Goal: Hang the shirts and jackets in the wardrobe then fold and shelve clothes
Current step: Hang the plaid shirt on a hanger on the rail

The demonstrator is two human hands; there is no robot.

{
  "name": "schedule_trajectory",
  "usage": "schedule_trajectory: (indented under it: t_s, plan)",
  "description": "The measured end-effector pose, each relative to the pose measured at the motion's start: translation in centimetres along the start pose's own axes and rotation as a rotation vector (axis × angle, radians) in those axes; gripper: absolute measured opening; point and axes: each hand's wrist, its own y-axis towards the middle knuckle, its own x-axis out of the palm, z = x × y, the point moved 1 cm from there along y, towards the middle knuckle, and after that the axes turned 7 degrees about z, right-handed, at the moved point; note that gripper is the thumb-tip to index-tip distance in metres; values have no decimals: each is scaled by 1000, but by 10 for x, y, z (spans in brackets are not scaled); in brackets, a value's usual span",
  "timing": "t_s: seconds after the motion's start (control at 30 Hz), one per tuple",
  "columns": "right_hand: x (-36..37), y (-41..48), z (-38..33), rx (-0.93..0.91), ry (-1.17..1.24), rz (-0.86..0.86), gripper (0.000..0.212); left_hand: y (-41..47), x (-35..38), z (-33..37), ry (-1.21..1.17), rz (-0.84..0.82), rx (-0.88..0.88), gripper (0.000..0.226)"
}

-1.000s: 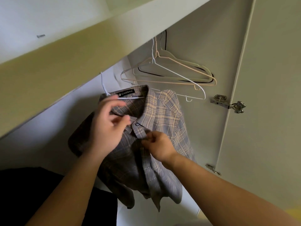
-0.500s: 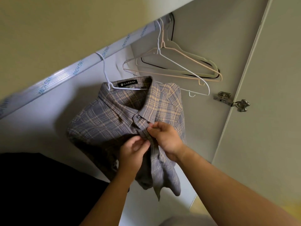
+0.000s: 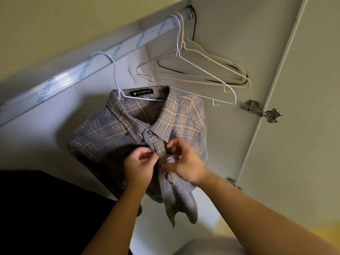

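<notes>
Left hand (image 3: pixel 139 163) rose to pinch the shirt (image 3: pixel 110 133), empty hangers (image 3: pixel 202 77) beside.

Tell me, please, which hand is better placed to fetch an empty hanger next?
Probably the right hand: the empty hangers hang right of the plaid shirt, while the left hand sits farther away.

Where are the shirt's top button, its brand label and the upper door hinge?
top button (image 3: pixel 150 132), head view: the dark button's face under the collar.
brand label (image 3: pixel 142 92), head view: middle of the black tag.
upper door hinge (image 3: pixel 257 110), head view: its metal arm.
</notes>
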Motion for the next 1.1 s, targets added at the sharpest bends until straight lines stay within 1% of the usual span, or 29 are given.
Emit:
schedule_trajectory:
  t_s: [0.13,0.2,0.27,0.37,0.47,0.5,0.57,0.63,0.7,0.77,0.83,0.93,0.97,1.1]
  plan:
    - [9,-5,4,-105,-336,9,53,7,-3,4,-4,-26,-35,24]
    - [17,-8,5,-140,-447,48,52,9,-4,7,-16,-59,-39,23]
    - [21,-9,4,-161,-456,104,47,11,-5,10,-50,-106,-38,23]
    - [22,-9,0,-220,-434,115,24,14,-8,13,-27,-187,-4,25]
    - [20,-9,2,-135,-335,85,23,17,-12,11,-31,-222,-4,21]
    - [19,-10,1,-120,-308,72,20,17,-14,10,-31,-227,0,16]
    - [17,-10,3,-80,-289,61,6,17,-16,5,-16,-223,3,6]
    - [13,-10,6,-12,-268,87,14,17,-16,-2,10,-213,-4,1]
    - [8,-10,10,17,-270,121,14,16,-15,-10,38,-204,-39,4]
    - [5,-11,15,1,-332,120,14,15,-12,-20,93,-195,-72,8]
    - [1,-13,21,-45,-425,115,3,13,-9,-29,121,-188,-74,9]
    - [-1,-17,29,-142,-605,131,20,6,-5,-39,201,-114,14,18]
    - [-2,-17,31,-159,-643,143,23,4,-4,-42,206,-85,22,20]
    - [-5,-14,30,-162,-707,172,20,-4,-2,-51,112,-27,-55,20]
